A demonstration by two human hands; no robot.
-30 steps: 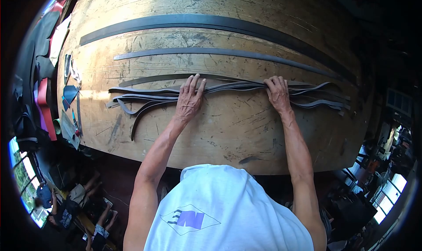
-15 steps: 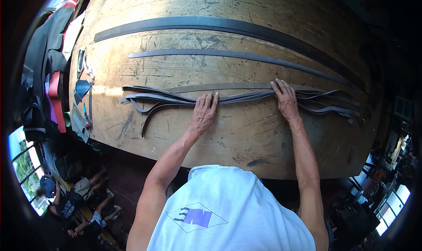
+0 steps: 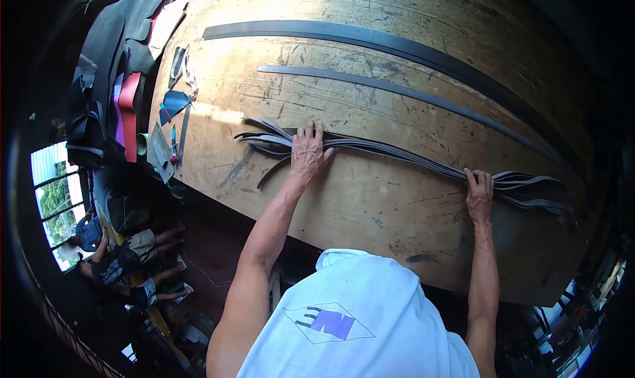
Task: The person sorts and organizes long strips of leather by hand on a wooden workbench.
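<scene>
Worn tabletop [image 3: 370, 212]: left hand [image 3: 308, 150], right hand [image 3: 479, 191] curled over strip bundle [image 3: 400, 156].

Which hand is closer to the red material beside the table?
Left: the left hand holds the bundled strips toward the end facing the red material; the right hand holds them farther away, toward the opposite end.

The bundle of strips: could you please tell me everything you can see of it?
The bundle is of long, narrow, flexible strips, grey and black, perhaps leather or rubber; too many overlap to count. It lies across the scuffed table, gathered close between the left hand and right hand, which both grip it. Beyond them its ends splay loosely, one dark strip curving away at the left.
</scene>
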